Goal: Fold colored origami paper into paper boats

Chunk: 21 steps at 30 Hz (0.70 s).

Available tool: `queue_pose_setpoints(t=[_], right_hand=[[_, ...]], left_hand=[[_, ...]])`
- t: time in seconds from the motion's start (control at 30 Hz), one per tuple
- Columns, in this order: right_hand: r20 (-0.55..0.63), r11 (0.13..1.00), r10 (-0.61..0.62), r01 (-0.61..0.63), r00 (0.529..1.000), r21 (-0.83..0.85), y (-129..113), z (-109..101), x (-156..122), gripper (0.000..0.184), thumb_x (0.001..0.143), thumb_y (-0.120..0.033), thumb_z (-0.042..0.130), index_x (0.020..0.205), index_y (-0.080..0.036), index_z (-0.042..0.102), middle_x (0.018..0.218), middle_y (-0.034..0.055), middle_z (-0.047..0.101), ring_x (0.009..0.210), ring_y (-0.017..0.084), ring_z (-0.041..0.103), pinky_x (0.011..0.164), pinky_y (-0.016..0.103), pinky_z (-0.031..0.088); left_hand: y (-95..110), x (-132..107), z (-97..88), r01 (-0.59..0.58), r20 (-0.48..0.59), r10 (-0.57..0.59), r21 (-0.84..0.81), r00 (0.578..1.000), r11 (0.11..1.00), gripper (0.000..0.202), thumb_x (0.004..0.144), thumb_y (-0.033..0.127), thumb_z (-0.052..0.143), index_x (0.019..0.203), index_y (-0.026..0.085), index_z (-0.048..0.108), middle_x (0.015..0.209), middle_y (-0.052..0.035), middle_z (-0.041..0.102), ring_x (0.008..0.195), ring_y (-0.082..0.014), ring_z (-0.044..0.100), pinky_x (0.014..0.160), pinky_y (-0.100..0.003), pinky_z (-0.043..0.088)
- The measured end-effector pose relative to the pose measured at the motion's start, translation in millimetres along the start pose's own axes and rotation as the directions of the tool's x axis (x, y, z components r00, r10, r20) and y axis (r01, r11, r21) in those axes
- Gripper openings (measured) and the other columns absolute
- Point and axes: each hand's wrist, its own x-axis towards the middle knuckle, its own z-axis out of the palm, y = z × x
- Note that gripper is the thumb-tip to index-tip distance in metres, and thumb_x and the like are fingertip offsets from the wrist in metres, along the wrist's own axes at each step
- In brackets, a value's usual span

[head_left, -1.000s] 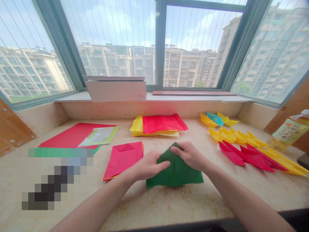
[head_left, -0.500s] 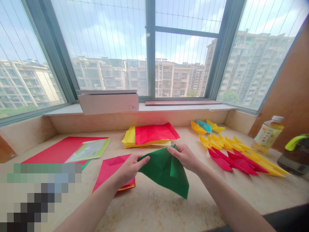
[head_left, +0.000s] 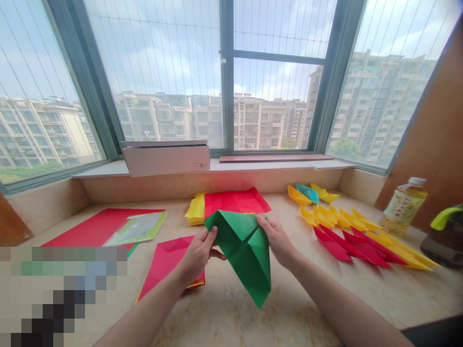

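Note:
A partly folded green paper (head_left: pixel 243 250) hangs in the air above the marble counter (head_left: pixel 289 308), its lowest corner pointing down. My left hand (head_left: pixel 197 253) pinches its upper left corner. My right hand (head_left: pixel 277 238) grips its upper right edge, fingers closed on the fold. Just left of my left hand lies a creased red sheet (head_left: pixel 164 262) on the counter. Behind the green paper sits a stack of red and yellow sheets (head_left: pixel 231 202).
Rows of folded yellow, red and blue paper boats (head_left: pixel 347 226) cover the counter's right side. A drink bottle (head_left: pixel 403 205) and a dark jug (head_left: pixel 444 238) stand at the far right. A large red sheet with a booklet (head_left: pixel 139 229) lies at left. A white box (head_left: pixel 166 158) rests on the windowsill.
The green paper was lying flat on the counter; both hands have lifted it and turned it upright, so it now hangs point-down. The view has tilted slightly.

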Motion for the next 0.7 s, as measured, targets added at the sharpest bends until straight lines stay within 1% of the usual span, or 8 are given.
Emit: queue_pose_setpoints(t=[0.07, 0.13, 0.2, 0.3, 0.4, 0.47, 0.57, 0.7], right_hand=[[0.058, 1.0, -0.001, 0.002, 0.998, -0.014, 0.0, -4.2, 0.1, 0.047, 0.082, -0.057, 0.065, 0.06, -0.018, 0.054, 0.052, -0.0028, 0.051, 0.048, 0.01, 0.043, 0.045, 0.023, 0.035], [0.118, 1.0, 0.008, -0.006, 0.993, -0.016, 0.3, -7.4, 0.7, 0.049, 0.084, -0.056, 0.064, 0.056, -0.019, 0.05, 0.048, -0.0047, 0.045, 0.044, 0.009, 0.04, 0.042, 0.022, 0.032], [0.155, 1.0, 0.01, -0.006, 0.988, -0.025, 1.4, -7.9, 1.1, 0.05, 0.086, -0.057, 0.061, 0.056, -0.019, 0.048, 0.047, -0.0056, 0.043, 0.041, 0.008, 0.039, 0.039, 0.021, 0.03], [0.156, 0.999, 0.005, 0.003, 0.988, -0.053, 4.9, -3.9, -0.2, 0.053, 0.088, -0.061, 0.056, 0.056, -0.019, 0.047, 0.044, -0.0057, 0.043, 0.038, 0.008, 0.04, 0.037, 0.021, 0.03], [0.196, 0.995, 0.043, -0.023, 0.98, -0.101, 7.8, 0.1, -3.6, 0.056, 0.09, -0.064, 0.05, 0.058, -0.019, 0.049, 0.044, -0.0042, 0.048, 0.037, 0.009, 0.045, 0.036, 0.021, 0.033], [0.241, 0.99, 0.065, -0.031, 0.968, -0.14, 8.1, 0.6, -5.8, 0.058, 0.09, -0.066, 0.047, 0.058, -0.018, 0.051, 0.044, -0.0027, 0.051, 0.037, 0.01, 0.048, 0.037, 0.021, 0.035], [0.264, 0.982, 0.051, -0.001, 0.963, -0.188, 6.7, -1.3, -6.7, 0.06, 0.092, -0.065, 0.045, 0.057, -0.017, 0.051, 0.044, -0.002, 0.052, 0.038, 0.01, 0.049, 0.038, 0.021, 0.036], [0.224, 0.966, -0.007, 0.065, 0.974, -0.25, 4.5, -4.8, -3.4, 0.056, 0.093, -0.062, 0.047, 0.057, -0.019, 0.049, 0.044, -0.0033, 0.049, 0.039, 0.01, 0.048, 0.039, 0.021, 0.034]], left_hand=[[-1.2, 3.0, -0.3, -0.024, -0.04, 0.025, 0.021, 0.999, 0.999, 0.048, 0.077, 0.058, 0.07, 0.091, 0.012, 0.065, 0.066, -0.003, 0.068, 0.051, -0.0144, 0.062, 0.042, -0.022, 0.05], [-1.7, 4.6, -1.6, -0.039, -0.056, 0.04, 0.022, 0.998, 0.999, 0.049, 0.076, 0.06, 0.07, 0.083, 0.013, 0.064, 0.058, -0.0007, 0.064, 0.044, -0.013, 0.058, 0.039, -0.022, 0.047], [-1.4, 4.0, -2.1, -0.054, -0.063, 0.054, 0.004, 0.997, 0.999, 0.048, 0.076, 0.06, 0.069, 0.078, 0.013, 0.063, 0.057, -0.0006, 0.064, 0.044, -0.0131, 0.058, 0.038, -0.022, 0.047], [0.9, 0.5, -0.3, -0.088, -0.064, 0.084, -0.077, 0.994, 0.993, 0.047, 0.078, 0.06, 0.068, 0.074, 0.013, 0.063, 0.059, -0.0019, 0.065, 0.051, -0.0153, 0.063, 0.041, -0.022, 0.047], [4.2, -2.1, 2.4, -0.114, -0.117, 0.09, -0.215, 0.989, 0.97, 0.046, 0.079, 0.06, 0.067, 0.085, 0.015, 0.065, 0.066, -0.0017, 0.069, 0.063, -0.0172, 0.069, 0.05, -0.022, 0.051], [5.6, -1.4, 2.6, -0.126, -0.161, 0.085, -0.269, 0.983, 0.955, 0.046, 0.078, 0.059, 0.069, 0.091, 0.015, 0.065, 0.071, -0.0022, 0.071, 0.069, -0.0183, 0.07, 0.056, -0.023, 0.053], [4.4, 2.0, 0.3, -0.151, -0.214, 0.101, -0.232, 0.972, 0.961, 0.044, 0.076, 0.057, 0.072, 0.088, 0.015, 0.065, 0.071, -0.0027, 0.071, 0.068, -0.0184, 0.071, 0.054, -0.022, 0.052], [-0.5, 4.1, -2.2, -0.149, -0.191, 0.119, -0.149, 0.974, 0.978, 0.047, 0.078, 0.059, 0.07, 0.089, 0.014, 0.066, 0.067, -0.0032, 0.07, 0.064, -0.0182, 0.07, 0.048, -0.021, 0.049]])
